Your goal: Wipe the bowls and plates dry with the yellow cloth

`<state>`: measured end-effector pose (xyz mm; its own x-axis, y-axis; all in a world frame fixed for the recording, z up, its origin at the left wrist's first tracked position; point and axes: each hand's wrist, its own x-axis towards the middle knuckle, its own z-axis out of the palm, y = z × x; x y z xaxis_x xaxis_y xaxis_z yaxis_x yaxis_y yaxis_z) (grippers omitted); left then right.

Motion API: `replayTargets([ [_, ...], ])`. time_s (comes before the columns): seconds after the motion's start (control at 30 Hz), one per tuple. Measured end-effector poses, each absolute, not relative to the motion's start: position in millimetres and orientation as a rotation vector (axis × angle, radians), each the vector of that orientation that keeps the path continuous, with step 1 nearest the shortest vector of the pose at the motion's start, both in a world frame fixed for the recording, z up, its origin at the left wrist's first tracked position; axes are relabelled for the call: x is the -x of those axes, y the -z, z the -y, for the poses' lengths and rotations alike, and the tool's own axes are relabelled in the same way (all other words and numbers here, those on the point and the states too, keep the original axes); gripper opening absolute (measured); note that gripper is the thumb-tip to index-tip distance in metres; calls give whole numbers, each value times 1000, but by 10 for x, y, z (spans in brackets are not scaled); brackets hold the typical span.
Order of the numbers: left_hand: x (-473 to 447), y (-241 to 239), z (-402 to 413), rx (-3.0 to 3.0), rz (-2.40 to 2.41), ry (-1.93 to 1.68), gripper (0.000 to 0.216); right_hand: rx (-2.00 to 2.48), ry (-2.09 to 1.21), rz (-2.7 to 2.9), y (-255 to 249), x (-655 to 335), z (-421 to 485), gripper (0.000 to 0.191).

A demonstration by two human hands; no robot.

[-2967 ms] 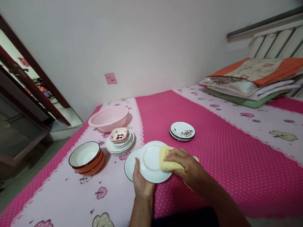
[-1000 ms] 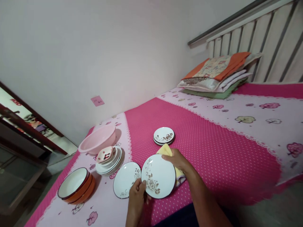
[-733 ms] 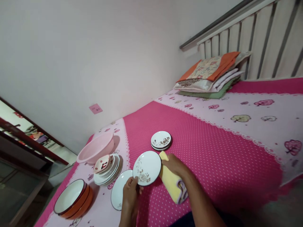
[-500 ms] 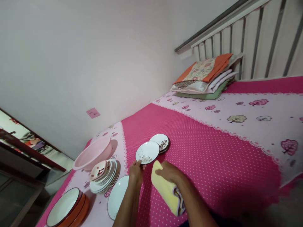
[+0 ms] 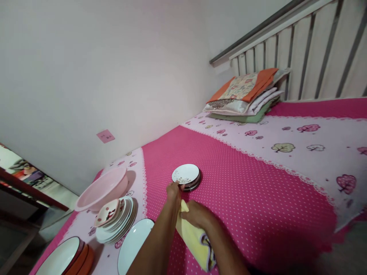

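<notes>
A small white plate (image 5: 186,173) with a brown flower pattern sits on top of a short stack of dark-edged plates (image 5: 192,185) on the pink bedspread. My left hand (image 5: 174,190) pinches its near edge. Just to the right and nearer, my right hand (image 5: 195,214) grips a folded yellow towel (image 5: 192,238), whose lower end hangs toward me. Part of the towel is hidden behind my left wrist. A large white plate (image 5: 134,242) lies left of my left forearm, partly covered by it.
At the left stand a pink basin (image 5: 100,191), a stack of small plates and dishes (image 5: 116,223), and orange bowls (image 5: 78,259) near the bed's edge. Folded pillows and bedding (image 5: 243,95) lie by the white headboard (image 5: 292,53). A wall (image 5: 114,68) borders the far side.
My left hand has moved the flower-patterned plate right, onto the small stack. My right hand keeps hold of the towel, now closer to my left hand. The view has shifted slightly.
</notes>
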<state>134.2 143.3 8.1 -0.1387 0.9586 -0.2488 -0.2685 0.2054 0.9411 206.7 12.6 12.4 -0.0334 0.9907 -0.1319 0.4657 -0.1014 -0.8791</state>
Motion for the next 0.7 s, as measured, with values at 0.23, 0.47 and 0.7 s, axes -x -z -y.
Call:
replayTargets([
  [0.23,-1349,-47,-1439,-776,-1214,-1273,31,1642,-1096,1609,-154,-2075,-117,16],
  [0.47,-1306,-3,-1359,-794,-1213,-1240,31,1630,-1109,1584,-125,-2070,-124,15],
  [0.7,-1279,-16,-1333,-753,-1269,-1267,30,1649,-1136,1508,-95,-2076,-131,20],
])
